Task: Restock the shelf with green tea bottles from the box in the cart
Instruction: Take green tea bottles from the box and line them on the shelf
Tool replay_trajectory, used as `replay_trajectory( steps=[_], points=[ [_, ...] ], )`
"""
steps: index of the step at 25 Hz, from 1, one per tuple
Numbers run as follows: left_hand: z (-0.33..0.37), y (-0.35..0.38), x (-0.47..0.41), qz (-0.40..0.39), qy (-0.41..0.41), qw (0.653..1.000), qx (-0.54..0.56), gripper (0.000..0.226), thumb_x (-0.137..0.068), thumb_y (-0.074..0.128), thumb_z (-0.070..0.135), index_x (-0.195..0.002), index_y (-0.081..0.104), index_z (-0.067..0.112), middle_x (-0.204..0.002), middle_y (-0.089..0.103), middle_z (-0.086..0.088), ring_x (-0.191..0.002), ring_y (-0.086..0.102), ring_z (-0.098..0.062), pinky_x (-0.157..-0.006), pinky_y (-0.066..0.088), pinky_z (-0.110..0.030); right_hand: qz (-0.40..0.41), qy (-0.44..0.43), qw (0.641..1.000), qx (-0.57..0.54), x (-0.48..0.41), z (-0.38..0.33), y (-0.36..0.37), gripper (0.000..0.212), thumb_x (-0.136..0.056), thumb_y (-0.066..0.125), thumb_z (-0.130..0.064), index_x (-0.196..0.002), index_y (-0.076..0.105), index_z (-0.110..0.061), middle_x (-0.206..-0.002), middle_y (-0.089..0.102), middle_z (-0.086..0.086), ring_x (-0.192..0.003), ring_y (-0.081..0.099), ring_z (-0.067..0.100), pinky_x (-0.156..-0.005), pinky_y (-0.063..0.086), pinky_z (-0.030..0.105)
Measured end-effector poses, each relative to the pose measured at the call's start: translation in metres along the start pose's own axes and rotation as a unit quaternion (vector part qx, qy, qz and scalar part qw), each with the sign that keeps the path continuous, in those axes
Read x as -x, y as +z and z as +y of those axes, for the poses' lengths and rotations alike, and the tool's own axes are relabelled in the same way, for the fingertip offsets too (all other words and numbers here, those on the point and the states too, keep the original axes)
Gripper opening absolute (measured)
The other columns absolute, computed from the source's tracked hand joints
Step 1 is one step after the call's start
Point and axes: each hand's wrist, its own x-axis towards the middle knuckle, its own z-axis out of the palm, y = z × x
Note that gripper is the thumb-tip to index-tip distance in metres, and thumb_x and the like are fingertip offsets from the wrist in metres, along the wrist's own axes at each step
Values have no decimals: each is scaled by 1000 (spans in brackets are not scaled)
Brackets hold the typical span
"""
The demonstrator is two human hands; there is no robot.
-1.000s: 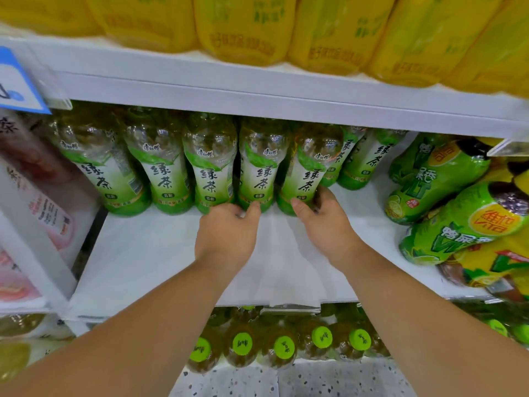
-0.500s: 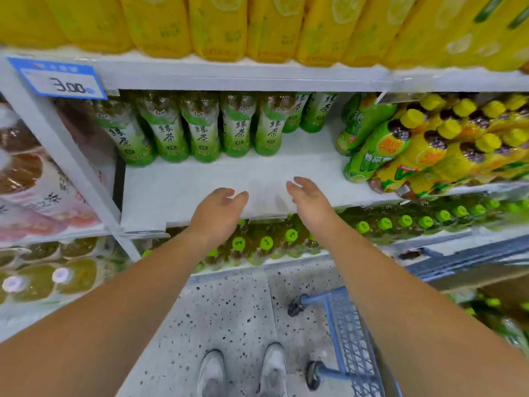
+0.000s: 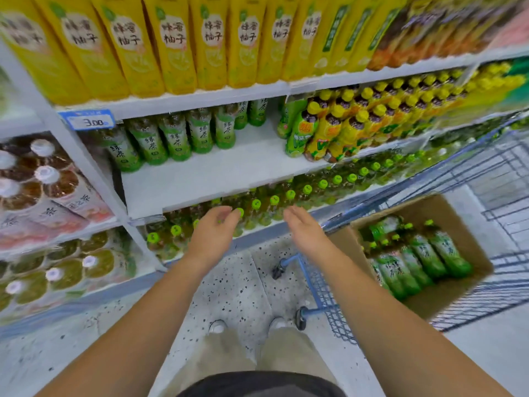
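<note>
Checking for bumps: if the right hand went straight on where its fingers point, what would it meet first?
The right hand likely meets the green-capped clear plastic bottles just ahead first; depth is unclear.

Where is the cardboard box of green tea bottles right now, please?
The box sits at the right of the head view, inside the blue cart, just right of the right hand.

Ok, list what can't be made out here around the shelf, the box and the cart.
Head view only.
- Box: any layers beneath the top bottles, hidden by those bottles.
- Shelf bottles: caps and how many stand behind, hidden by the shelf above and the front row.
- Price tag: small print, blurred.
- Cart: far end, cut off by the right edge.
</note>
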Motion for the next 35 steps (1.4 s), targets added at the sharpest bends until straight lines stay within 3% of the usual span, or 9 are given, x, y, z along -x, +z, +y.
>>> replay_trajectory(
  steps=[3,6,11,17,23,28,30,33,35],
  points=[
    [8,19,31,-24,22,999,-3,48,-98,53,49,-138,55,23,-134,58,7,-118,54,-12,-97,41,-31,13,24,999,-27,33,15,-15,52,-104,40,-45,-152,35,-25,-148,38,-9,-139,37,14,-111,32,33],
    [18,53,50,-43,37,998,-4,46,-100,53,45,-139,54,21,-137,56,6,-117,52,-10,-96,39,-28,46,36,998,-33,55,39,-39,50,-104,40,-45,-150,38,-25,-153,39,-6,-139,40,17,-107,35,31],
    [39,136,62,-87,35,996,-6,44,-101,53,42,-139,54,21,-137,56,4,-115,52,-10,-96,38,-28,85,62,994,-37,68,88,-111,51,-105,37,-44,-152,36,-24,-153,38,-6,-141,36,16,-104,28,26],
    [70,257,76,-118,-8,993,-20,43,-101,53,44,-138,54,23,-137,54,4,-111,51,-12,-90,40,-30,49,88,994,-32,74,164,-219,56,-104,34,-51,-153,31,-26,-152,38,-8,-139,39,17,-115,31,37],
    [79,382,67,-124,-57,990,-16,47,-101,51,43,-141,51,19,-140,54,1,-110,53,-14,-91,40,-30,18,132,991,3,50,240,-327,58,-103,35,-50,-154,33,-23,-156,37,-3,-142,36,19,-117,29,35],
    [57,474,36,-141,-86,985,-38,45,-101,50,48,-138,52,24,-135,57,5,-105,53,-9,-90,42,-26,42,173,983,33,13,302,-391,53,-104,37,-47,-152,36,-24,-150,43,-4,-139,39,16,-109,28,28],
    [40,509,13,-178,-97,977,-67,44,-101,47,50,-138,51,26,-134,56,7,-106,53,-8,-89,39,-25,65,187,979,44,-11,331,-410,53,-104,39,-47,-152,37,-25,-152,43,-3,-139,40,17,-110,29,30],
    [5,566,-28,-225,-94,965,-96,50,-101,46,50,-143,47,24,-140,56,6,-115,55,-11,-102,43,-32,108,206,967,100,-50,372,-439,52,-103,41,-45,-150,39,-23,-149,48,2,-137,44,21,-112,31,33],
    [-11,606,-55,-259,-88,956,-104,53,-101,46,47,-147,43,22,-142,54,4,-113,57,-11,-97,47,-29,129,203,957,161,-72,396,-459,53,-102,42,-47,-148,41,-22,-147,50,4,-135,46,22,-114,33,38]
  ],
)
